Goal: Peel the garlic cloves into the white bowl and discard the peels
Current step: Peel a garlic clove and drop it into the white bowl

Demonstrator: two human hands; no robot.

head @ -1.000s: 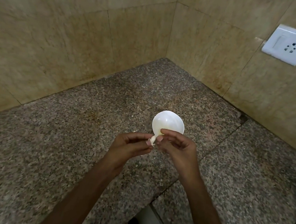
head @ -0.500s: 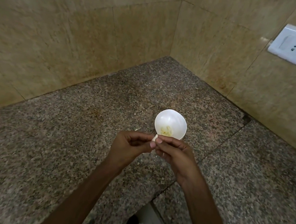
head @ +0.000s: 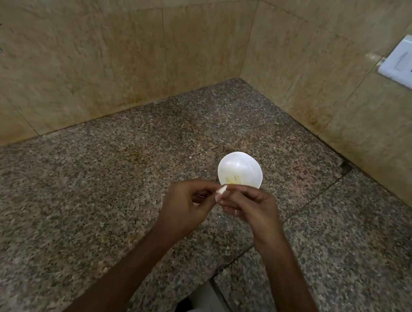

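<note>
Speckled granite counter (head: 71,218) meets beige tiled walls (head: 83,54) in a corner, where the white bowl (head: 240,168) stands. Just in front of it, our left hand (head: 185,208) and right hand (head: 252,211) together pinch one garlic clove (head: 222,189) between their fingertips.

Garlic clove (head: 222,189): small, pale off-white, only tip showing, pinched between fingertips of left hand (head: 187,204) and right hand (head: 250,206), held in air just in front of bowl's near rim. Peel state too blurred to tell.

White bowl (head: 240,160): small, round, glossy, upright on speckled granite tabletop (head: 94,195). Pale yellowish pieces (head: 233,179) inside, at near side of bottom, blurred.
</note>
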